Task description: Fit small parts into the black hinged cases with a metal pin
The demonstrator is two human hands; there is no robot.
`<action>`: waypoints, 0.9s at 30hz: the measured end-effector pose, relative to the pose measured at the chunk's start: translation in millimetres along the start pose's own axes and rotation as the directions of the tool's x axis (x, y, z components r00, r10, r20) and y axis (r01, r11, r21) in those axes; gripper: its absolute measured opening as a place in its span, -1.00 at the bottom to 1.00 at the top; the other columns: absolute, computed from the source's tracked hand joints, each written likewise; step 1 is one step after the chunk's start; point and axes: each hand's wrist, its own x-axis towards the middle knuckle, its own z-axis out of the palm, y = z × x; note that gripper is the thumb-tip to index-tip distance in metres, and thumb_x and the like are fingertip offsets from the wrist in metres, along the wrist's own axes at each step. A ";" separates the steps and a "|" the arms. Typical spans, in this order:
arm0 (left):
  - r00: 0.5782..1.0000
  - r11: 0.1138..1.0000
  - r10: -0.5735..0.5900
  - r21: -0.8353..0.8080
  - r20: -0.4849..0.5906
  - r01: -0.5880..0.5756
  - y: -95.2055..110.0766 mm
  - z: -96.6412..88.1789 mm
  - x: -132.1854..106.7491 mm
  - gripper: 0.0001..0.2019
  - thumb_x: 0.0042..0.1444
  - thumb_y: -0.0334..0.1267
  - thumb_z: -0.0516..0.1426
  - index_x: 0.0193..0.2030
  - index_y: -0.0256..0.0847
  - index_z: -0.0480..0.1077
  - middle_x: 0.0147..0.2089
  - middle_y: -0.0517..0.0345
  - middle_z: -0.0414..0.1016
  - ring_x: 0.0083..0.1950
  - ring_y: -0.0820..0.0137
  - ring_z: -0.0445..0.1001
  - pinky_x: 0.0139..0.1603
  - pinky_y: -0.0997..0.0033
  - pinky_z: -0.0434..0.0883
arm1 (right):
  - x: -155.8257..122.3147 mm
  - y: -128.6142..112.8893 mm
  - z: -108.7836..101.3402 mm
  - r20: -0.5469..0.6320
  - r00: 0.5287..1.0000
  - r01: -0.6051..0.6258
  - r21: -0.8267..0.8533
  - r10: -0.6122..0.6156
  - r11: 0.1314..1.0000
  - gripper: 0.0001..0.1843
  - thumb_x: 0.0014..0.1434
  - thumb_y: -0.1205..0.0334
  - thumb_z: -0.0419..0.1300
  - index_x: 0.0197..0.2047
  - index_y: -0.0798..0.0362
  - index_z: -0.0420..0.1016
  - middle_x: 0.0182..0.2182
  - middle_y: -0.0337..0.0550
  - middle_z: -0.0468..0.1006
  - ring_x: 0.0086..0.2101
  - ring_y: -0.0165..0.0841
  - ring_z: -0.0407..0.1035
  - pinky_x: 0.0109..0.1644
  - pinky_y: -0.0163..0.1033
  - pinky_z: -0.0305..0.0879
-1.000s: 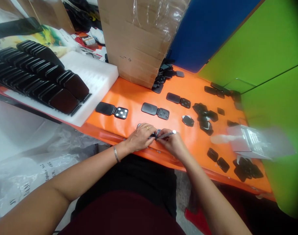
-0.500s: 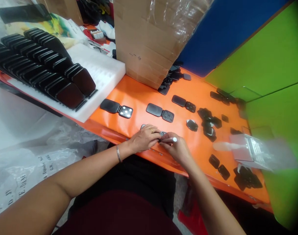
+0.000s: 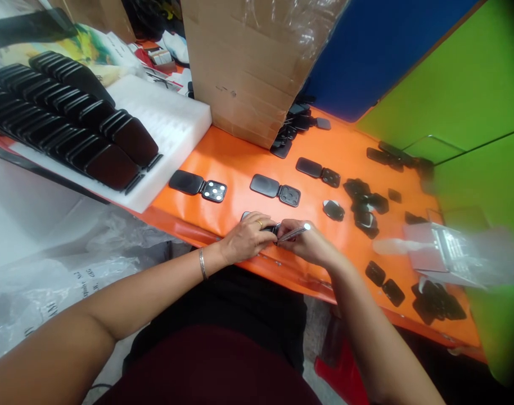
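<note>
At the front edge of the table, my left hand [image 3: 247, 238] is closed on a black hinged case [image 3: 269, 228], mostly hidden under the fingers. My right hand [image 3: 311, 245] grips a slim silver pen-like tool [image 3: 296, 232] with a white end; its tip is hidden at the right end of that case. Just beyond lies an opened black hinged case [image 3: 265, 186] with round recesses in its smaller half. To its left, another opened case [image 3: 215, 191] has several white dots in its square half. A third opened case [image 3: 310, 167] lies farther back.
Black parts in rows stand in a white foam block [image 3: 176, 112] at left. A tall cardboard box [image 3: 248, 67] stands behind on the orange table [image 3: 235, 154]. Piles of small black pieces [image 3: 364, 205] lie at right, near a small plastic-covered box [image 3: 446, 253] and green panels [image 3: 442, 95].
The right hand has turned slightly, and the tool in it now lies at a steeper slant. My left hand stays on the case. The whole view has shifted a little.
</note>
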 end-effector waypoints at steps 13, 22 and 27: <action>0.997 0.997 0.065 0.032 -0.040 -0.064 -2.8 0.7 -1.1 -0.86 0.22 -0.33 0.13 -0.15 -0.13 0.52 0.03 0.04 0.46 0.12 0.24 0.36 0.15 0.14 0.31 | 9.5 8.3 -12.4 0.200 0.979 -0.087 0.228 0.041 0.970 -0.89 -0.10 0.30 0.27 -0.47 0.08 0.39 -0.59 -0.31 0.39 -0.55 -0.48 0.23 -0.49 -0.37 0.18; 0.990 0.985 0.138 0.109 -0.027 -0.134 -3.3 -1.0 -1.4 -0.82 0.26 -0.30 0.08 -0.15 -0.13 0.53 0.01 -0.01 0.47 0.10 0.22 0.36 0.12 0.12 0.32 | 14.0 9.5 -13.1 0.202 0.979 -0.049 0.080 0.032 0.996 -0.91 -0.13 0.33 0.25 -0.46 0.08 0.42 -0.58 -0.28 0.45 -0.55 -0.45 0.28 -0.52 -0.37 0.21; 0.992 0.983 0.115 0.139 0.043 -0.120 -2.8 -3.0 -1.0 -0.79 0.26 -0.33 0.06 -0.11 -0.11 0.51 0.03 0.00 0.44 0.10 0.23 0.35 0.11 0.16 0.30 | 19.4 6.9 -25.2 0.305 0.952 -0.065 0.140 0.019 0.988 -0.87 -0.11 0.27 0.30 -0.44 0.10 0.48 -0.55 -0.23 0.49 -0.50 -0.40 0.35 -0.45 -0.33 0.28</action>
